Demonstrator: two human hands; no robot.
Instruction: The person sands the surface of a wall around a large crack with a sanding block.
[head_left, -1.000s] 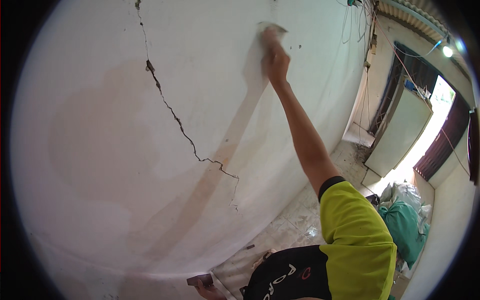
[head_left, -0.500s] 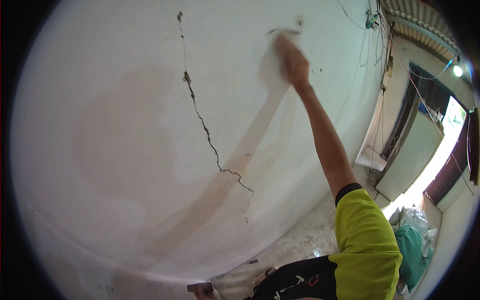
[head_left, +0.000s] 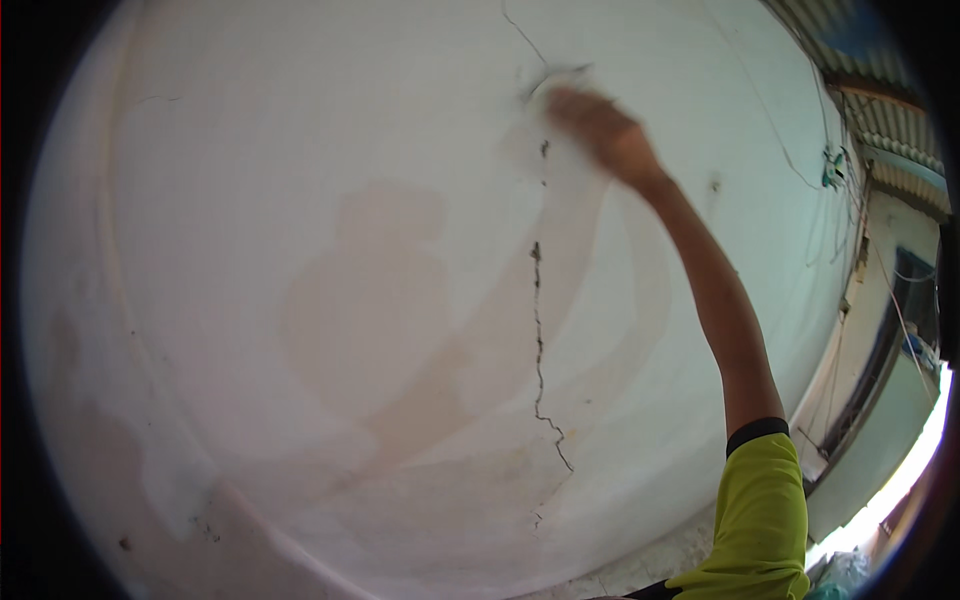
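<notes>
My right hand is raised against a pale wall, near the upper end of a jagged crack. Motion smears its fingers, which look closed around something thin and pale with a dark curved edge; I cannot make out its kind. That edge lies along the wall just beyond the fingertips. My arm, in a yellow-green sleeve with a black cuff, reaches up from the lower right. My left hand is out of view.
A fine crack runs above the hand. Wires hang by the wall's right end, below a corrugated roof. Farther right, a pale panel leans by a bright doorway. A plastic bag is at lower right.
The view has tilted up and turned left. My right hand has moved up and left along the wall to the crack's upper end. My left hand, holding a brown block earlier, has left the view.
</notes>
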